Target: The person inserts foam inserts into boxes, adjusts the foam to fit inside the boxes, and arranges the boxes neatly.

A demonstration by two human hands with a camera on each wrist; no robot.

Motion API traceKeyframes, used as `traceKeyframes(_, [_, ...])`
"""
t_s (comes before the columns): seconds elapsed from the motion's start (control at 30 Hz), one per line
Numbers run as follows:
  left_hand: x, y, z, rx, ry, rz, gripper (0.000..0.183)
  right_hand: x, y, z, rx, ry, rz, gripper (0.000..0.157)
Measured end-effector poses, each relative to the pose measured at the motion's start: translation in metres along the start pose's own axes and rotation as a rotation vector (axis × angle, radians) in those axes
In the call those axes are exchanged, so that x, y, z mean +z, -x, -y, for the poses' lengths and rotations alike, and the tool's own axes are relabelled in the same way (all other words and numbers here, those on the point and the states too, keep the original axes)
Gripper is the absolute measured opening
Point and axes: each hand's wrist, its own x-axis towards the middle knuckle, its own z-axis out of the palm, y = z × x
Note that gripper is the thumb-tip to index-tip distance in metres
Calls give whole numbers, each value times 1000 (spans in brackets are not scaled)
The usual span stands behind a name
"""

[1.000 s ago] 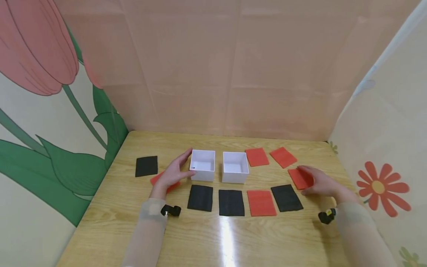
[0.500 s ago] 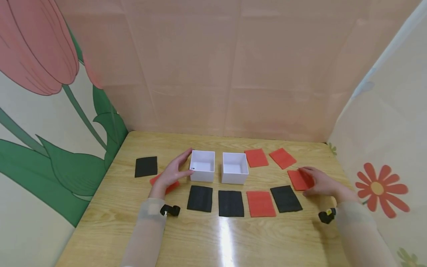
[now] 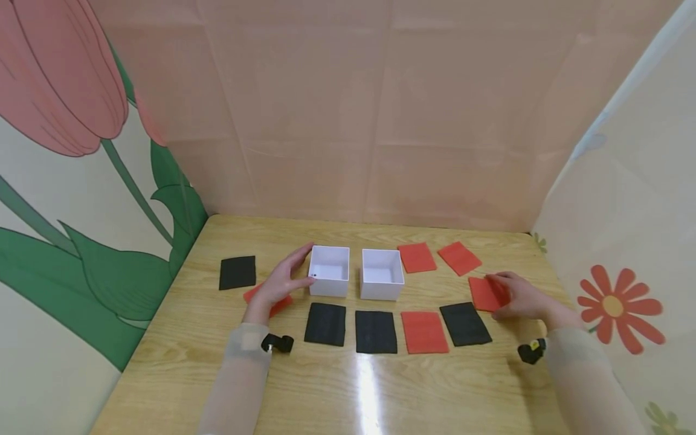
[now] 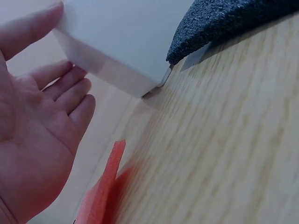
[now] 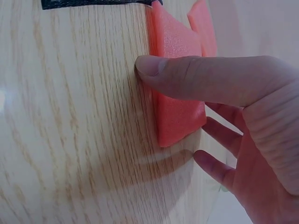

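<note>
My left hand [image 3: 278,285] reaches to the left white box [image 3: 329,272], thumb at its front corner and fingertips along its left side. In the left wrist view the fingers are loosely bent beside the box wall [image 4: 112,42]. A red foam square [image 3: 281,304] lies partly hidden beneath this hand. My right hand [image 3: 521,296] spreads over the right end of another red foam square [image 3: 484,293], which lies on the table. In the right wrist view the thumb [image 5: 187,79] stretches across that square, and the other fingers stay apart beyond its far edge.
A second white box [image 3: 382,275] stands right of the first. Black foam squares lie at far left [image 3: 237,272] and along the front row [image 3: 376,332]. More red squares lie in that row [image 3: 425,332] and at back right [image 3: 417,258]. Walls border the table [image 3: 304,386].
Both hands keep their places at the box and the red square. The view shifts very slightly; nothing on the table has visibly moved.
</note>
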Motion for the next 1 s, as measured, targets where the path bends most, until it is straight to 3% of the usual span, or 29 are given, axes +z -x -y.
traceKeyframes(0.57, [-1,1,1,-14,14,-2,86,-1,0,4,-10,26,-82,105])
traceKeyframes(1.0, [-2,0,2,-43,48,-5,84,-5,2,24,-42,-59,-153,104])
